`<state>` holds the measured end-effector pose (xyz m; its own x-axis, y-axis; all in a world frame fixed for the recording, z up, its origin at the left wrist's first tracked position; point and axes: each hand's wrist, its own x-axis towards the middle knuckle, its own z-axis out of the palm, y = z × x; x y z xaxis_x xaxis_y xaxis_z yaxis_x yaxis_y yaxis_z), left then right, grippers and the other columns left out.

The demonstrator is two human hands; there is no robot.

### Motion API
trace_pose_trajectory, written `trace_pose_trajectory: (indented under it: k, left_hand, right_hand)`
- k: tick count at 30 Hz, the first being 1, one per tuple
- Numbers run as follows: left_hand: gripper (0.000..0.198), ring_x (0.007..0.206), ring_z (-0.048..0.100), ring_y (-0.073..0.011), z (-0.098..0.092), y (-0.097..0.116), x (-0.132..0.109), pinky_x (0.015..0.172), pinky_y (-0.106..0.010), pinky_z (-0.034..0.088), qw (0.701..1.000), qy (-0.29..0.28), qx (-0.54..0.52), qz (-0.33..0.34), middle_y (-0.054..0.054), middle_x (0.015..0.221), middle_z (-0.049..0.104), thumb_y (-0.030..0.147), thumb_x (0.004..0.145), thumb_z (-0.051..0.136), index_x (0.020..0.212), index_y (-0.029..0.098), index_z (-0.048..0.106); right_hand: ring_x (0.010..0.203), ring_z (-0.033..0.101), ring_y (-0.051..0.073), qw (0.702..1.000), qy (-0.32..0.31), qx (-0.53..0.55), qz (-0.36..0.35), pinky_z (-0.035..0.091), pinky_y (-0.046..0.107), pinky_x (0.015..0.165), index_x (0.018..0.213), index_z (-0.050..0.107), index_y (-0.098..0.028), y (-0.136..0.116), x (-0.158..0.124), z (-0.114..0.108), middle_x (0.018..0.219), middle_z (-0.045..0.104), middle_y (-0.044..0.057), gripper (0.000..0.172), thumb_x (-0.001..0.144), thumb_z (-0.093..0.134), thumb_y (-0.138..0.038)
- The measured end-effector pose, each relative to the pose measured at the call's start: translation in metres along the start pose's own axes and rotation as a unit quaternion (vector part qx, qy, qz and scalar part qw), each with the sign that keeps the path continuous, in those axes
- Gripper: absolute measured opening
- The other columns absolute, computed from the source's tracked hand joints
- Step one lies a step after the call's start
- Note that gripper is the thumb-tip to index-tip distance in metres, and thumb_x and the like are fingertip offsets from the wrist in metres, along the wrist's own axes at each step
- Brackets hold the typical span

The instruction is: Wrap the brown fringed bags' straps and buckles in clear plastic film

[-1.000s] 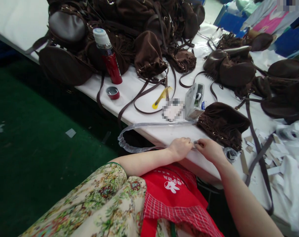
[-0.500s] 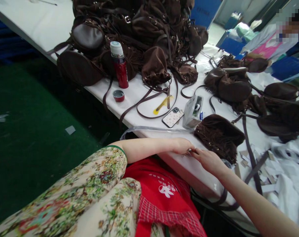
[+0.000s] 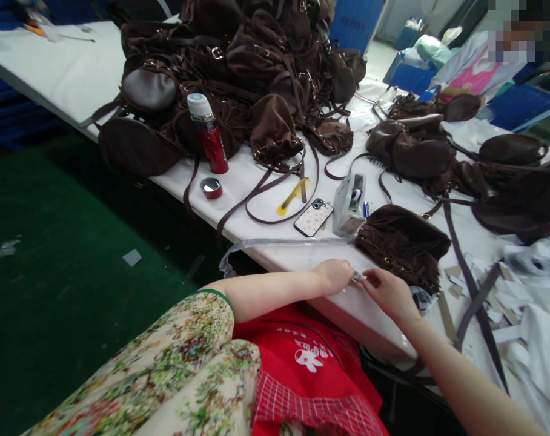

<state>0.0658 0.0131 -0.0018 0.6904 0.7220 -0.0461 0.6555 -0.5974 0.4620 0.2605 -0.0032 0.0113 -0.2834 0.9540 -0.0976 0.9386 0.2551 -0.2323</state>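
Note:
Over the table's near edge, my left hand (image 3: 335, 276) is closed on a small silvery-grey piece (image 3: 357, 276), too small to name. The right-hand fingers pinch at the piece's other side; my right hand (image 3: 388, 295) is closed, thumb and fingertips together. Just beyond it lies a dark brown fringed bag (image 3: 404, 242) with metal eyelets. A clear plastic box (image 3: 349, 204) with small items in it stands behind the hands, beside a phone in a patterned case (image 3: 314, 217). Left of the phone is a yellow comb (image 3: 293, 197).
A red flask (image 3: 212, 145) and its cup lid (image 3: 211, 188) stand near the white table's edge (image 3: 275, 260). Behind them is a big heap of brown bags (image 3: 238, 72). More bags (image 3: 420, 157) and paper scraps (image 3: 502, 297) lie rightward. Another person (image 3: 475, 72) is across the table.
My hands have drawn slightly apart, and the small silvery piece between them shows more. The whole view has shifted a little as my head moved.

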Motion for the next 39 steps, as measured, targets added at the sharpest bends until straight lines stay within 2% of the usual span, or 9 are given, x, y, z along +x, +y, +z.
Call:
trace_pose_trajectory:
  k: [3, 7, 13, 20, 22, 26, 29, 32, 39]
  left_hand:
    - [0.025, 0.082, 0.064, -0.0196, 0.008, 0.011, 0.002, 0.073, -0.028, 0.051, 1.000, 0.007, -0.005, -0.023, -0.011, 0.088, 0.065, 0.020, 0.093, 0.044, 0.096, 0.009, 0.066]
    - [0.025, 0.083, 0.064, -0.0190, 0.013, 0.018, 0.002, 0.073, -0.028, 0.052, 0.999, 0.007, -0.006, -0.042, -0.010, 0.091, 0.062, 0.016, 0.093, 0.040, 0.101, 0.010, 0.063]
    - [0.028, 0.081, 0.065, -0.0185, 0.012, 0.004, -0.020, 0.069, -0.030, 0.053, 0.999, 0.004, 0.012, -0.038, -0.007, 0.102, 0.056, 0.034, 0.096, 0.041, 0.117, 0.020, 0.054]
    - [0.028, 0.082, 0.065, -0.0196, 0.014, -0.001, -0.032, 0.071, -0.032, 0.054, 0.999, 0.014, 0.034, -0.006, -0.009, 0.104, 0.057, 0.028, 0.098, 0.036, 0.113, 0.015, 0.056]
    - [0.026, 0.084, 0.065, -0.0194, 0.014, 0.002, -0.029, 0.073, -0.032, 0.054, 1.000, 0.010, 0.017, -0.020, -0.010, 0.102, 0.058, 0.025, 0.097, 0.037, 0.106, 0.013, 0.059]
    - [0.023, 0.084, 0.065, -0.0205, 0.013, 0.013, -0.023, 0.072, -0.031, 0.054, 0.997, 0.005, -0.010, -0.080, -0.011, 0.096, 0.058, 0.018, 0.094, 0.039, 0.101, 0.010, 0.059]
    - [0.024, 0.085, 0.064, -0.0196, 0.013, 0.017, -0.024, 0.072, -0.030, 0.054, 0.996, 0.004, -0.018, -0.092, -0.010, 0.098, 0.056, 0.014, 0.094, 0.035, 0.105, 0.011, 0.056]
    - [0.023, 0.083, 0.064, -0.0176, 0.013, 0.018, -0.031, 0.069, -0.029, 0.053, 0.997, 0.014, -0.014, -0.079, -0.008, 0.101, 0.055, 0.017, 0.096, 0.034, 0.108, 0.014, 0.053]
    - [0.027, 0.088, 0.062, -0.0180, 0.015, 0.016, -0.066, 0.072, -0.027, 0.051, 0.989, 0.044, 0.077, -0.120, -0.007, 0.096, 0.058, 0.013, 0.096, 0.030, 0.115, 0.015, 0.049]
  right_hand:
    - [0.051, 0.064, 0.018, 0.977, -0.072, 0.139, 0.147, 0.044, 0.027, 0.052, 0.094, 0.061, -0.018, -0.013, 0.005, 0.007, 0.062, 0.069, 0.003, 0.030, 0.089, 0.049, -0.044]
    - [0.047, 0.061, 0.017, 0.964, -0.074, 0.147, 0.208, 0.040, 0.026, 0.047, 0.098, 0.055, -0.014, -0.027, 0.011, 0.021, 0.060, 0.068, 0.006, 0.023, 0.091, 0.041, -0.030]
    - [0.061, 0.060, 0.018, 0.982, -0.096, 0.084, 0.137, 0.035, 0.025, 0.056, 0.091, 0.059, -0.018, -0.027, 0.018, 0.010, 0.066, 0.067, 0.004, 0.011, 0.083, 0.053, -0.024]
    - [0.071, 0.062, 0.019, 0.965, -0.196, -0.097, -0.146, 0.033, 0.025, 0.060, 0.088, 0.063, -0.024, -0.037, 0.046, -0.018, 0.080, 0.070, 0.004, 0.013, 0.085, 0.051, -0.028]
    - [0.072, 0.062, 0.018, 0.969, -0.194, -0.077, -0.134, 0.034, 0.025, 0.061, 0.088, 0.064, -0.023, -0.037, 0.052, -0.016, 0.079, 0.070, 0.003, 0.013, 0.082, 0.054, -0.028]
    - [0.059, 0.062, 0.016, 0.976, -0.211, 0.007, 0.051, 0.037, 0.025, 0.056, 0.094, 0.061, -0.018, -0.038, 0.043, 0.000, 0.065, 0.068, 0.003, 0.019, 0.081, 0.053, -0.030]
    - [0.059, 0.063, 0.018, 0.977, -0.162, 0.023, 0.134, 0.039, 0.027, 0.058, 0.100, 0.058, -0.015, -0.043, 0.025, 0.013, 0.070, 0.069, 0.008, 0.023, 0.087, 0.045, -0.028]
    - [0.072, 0.064, 0.022, 0.987, -0.098, -0.011, 0.130, 0.037, 0.029, 0.060, 0.099, 0.058, -0.017, -0.046, 0.015, 0.018, 0.082, 0.070, 0.012, 0.020, 0.088, 0.046, -0.028]
    - [0.065, 0.059, 0.019, 0.986, -0.160, -0.047, 0.008, 0.028, 0.027, 0.055, 0.093, 0.061, -0.023, -0.040, 0.027, 0.004, 0.074, 0.068, 0.005, 0.015, 0.086, 0.049, -0.030]
